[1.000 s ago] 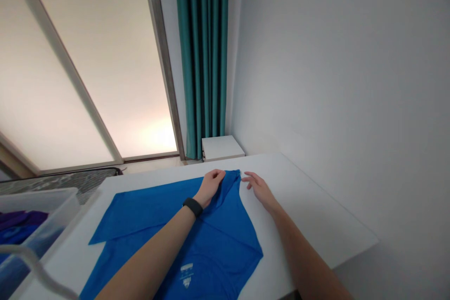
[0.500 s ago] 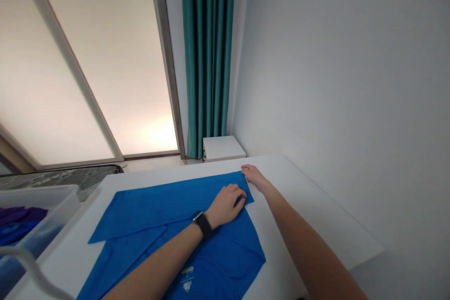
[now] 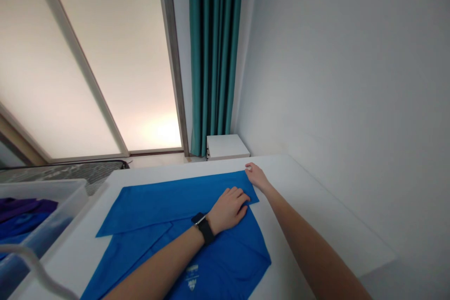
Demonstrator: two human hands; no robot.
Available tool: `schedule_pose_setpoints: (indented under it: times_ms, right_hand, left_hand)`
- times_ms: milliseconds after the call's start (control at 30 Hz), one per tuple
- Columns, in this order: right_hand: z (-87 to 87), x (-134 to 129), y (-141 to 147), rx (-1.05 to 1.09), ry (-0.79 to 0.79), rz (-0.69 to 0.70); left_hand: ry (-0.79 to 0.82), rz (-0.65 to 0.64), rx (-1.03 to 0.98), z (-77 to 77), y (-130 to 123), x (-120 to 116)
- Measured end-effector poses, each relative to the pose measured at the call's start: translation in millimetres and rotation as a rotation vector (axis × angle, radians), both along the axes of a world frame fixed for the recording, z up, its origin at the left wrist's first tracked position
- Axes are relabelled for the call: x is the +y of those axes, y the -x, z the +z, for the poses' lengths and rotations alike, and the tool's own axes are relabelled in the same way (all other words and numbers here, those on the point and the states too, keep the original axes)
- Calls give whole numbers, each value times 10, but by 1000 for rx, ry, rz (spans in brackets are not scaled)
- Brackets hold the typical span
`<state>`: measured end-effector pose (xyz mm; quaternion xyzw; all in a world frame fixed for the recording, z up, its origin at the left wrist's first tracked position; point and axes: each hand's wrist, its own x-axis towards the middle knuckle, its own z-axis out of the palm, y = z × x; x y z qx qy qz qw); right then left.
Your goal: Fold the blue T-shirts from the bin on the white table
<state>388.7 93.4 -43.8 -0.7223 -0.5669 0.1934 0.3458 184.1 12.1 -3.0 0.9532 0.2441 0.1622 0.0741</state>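
Head view: a blue shirt (image 3: 147, 206) lies spread on a white worktop (image 3: 316, 225), a straight-edged band of its cloth running along the far side, apparently folded over. A small pale print shows on the near part. The left hand (image 3: 228, 211), wearing a dark watch (image 3: 205, 228), rests palm down on the shirt near the band's right end, fingers loosely spread and gripping nothing visible. The right hand (image 3: 257, 177) is at the band's far right corner, thumb and forefinger curled close together; whether cloth is caught between them, I cannot tell. To the left stands a clear tub (image 3: 75, 197) with purple and blue cloth inside.

The step in hand looks like straightening and flattening that band. The next move seems to call for a light, even pull at the corner while the left hand steadies the layers, so the edge lies straight without dragging the cloth beneath.
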Motion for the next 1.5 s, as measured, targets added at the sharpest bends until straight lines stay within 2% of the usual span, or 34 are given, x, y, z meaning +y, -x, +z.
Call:
schedule_pose_setpoints:
  times_ms: [100,300,433,567,733,1000,1333,1500]
  right_hand:
    - [14,-187,-15,-57,8,25]
    - [44,-687,-22,-207,21,117]
    - [60,-920,23,-464,65,161]
    - [34,-1047,83,-555,64,163]
    - [-44,-1106,104,-498,13,177]
    - [-141,-1113,18,-249,-96,236]
    - [-64,-1119,-53,-141,-151,233]
    - [-21,-1139,-80,-151,-102,294]
  left_hand:
    - [-15,24,22,102,222,72]
    - [0,59,125,265,879,184]
    - [41,89,151,278,1262,160]
    - [89,117,143,246,1482,73]
    - [118,172,105,196,1560,-3]
    - [51,160,115,190,1572,-21]
    - [38,186,144,235,1574,-58]
    - [43,184,123,239,1592,-62]
